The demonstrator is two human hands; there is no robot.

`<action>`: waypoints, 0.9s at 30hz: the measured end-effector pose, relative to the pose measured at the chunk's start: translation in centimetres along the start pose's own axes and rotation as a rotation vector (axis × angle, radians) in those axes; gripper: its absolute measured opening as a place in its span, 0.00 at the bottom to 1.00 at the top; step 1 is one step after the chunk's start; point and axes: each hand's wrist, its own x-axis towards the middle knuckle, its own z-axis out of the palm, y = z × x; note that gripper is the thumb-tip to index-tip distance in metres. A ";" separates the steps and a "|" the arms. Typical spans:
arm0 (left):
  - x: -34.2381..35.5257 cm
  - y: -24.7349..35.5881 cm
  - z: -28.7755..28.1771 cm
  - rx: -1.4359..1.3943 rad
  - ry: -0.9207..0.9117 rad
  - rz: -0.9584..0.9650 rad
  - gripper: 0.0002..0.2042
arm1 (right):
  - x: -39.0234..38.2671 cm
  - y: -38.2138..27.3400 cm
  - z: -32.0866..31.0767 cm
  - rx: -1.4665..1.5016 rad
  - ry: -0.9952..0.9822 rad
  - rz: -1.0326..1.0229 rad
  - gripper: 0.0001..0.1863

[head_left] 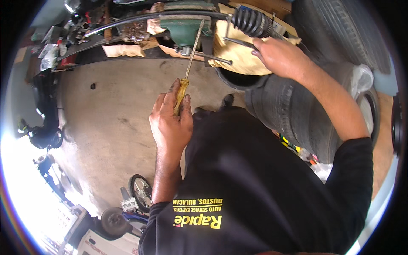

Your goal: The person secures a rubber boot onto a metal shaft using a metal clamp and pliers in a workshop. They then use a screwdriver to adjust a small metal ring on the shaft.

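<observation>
The left hand (172, 123) grasps a flat-shafted screwdriver with a worn yellow handle (192, 59), shaft directed toward a green metal vise (185, 34); contact at the tip cannot be determined. The right hand (281, 57) holds a slim dark metal tool (240, 42) just below a black ribbed rubber boot (250, 22). A long dark metal shaft (140, 19) extends leftward from the boot across the vise; clamping cannot be confirmed. Yellowish-brown paper (240, 61) lies beneath the boot. Black rubber tyres (293, 110) lie at right, beside the person's black shirt (263, 170).
</observation>
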 end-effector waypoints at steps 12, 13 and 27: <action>17.0 -5.7 -0.6 -0.031 0.043 0.261 0.12 | -0.2 -1.0 0.1 0.176 -0.084 0.167 0.17; 18.7 -6.0 0.0 -0.055 0.039 0.337 0.12 | -0.2 -1.1 0.0 0.169 -0.107 0.171 0.17; 27.4 -8.4 0.3 0.137 -0.334 0.534 0.17 | 0.3 -4.6 -0.5 0.178 -0.160 0.443 0.17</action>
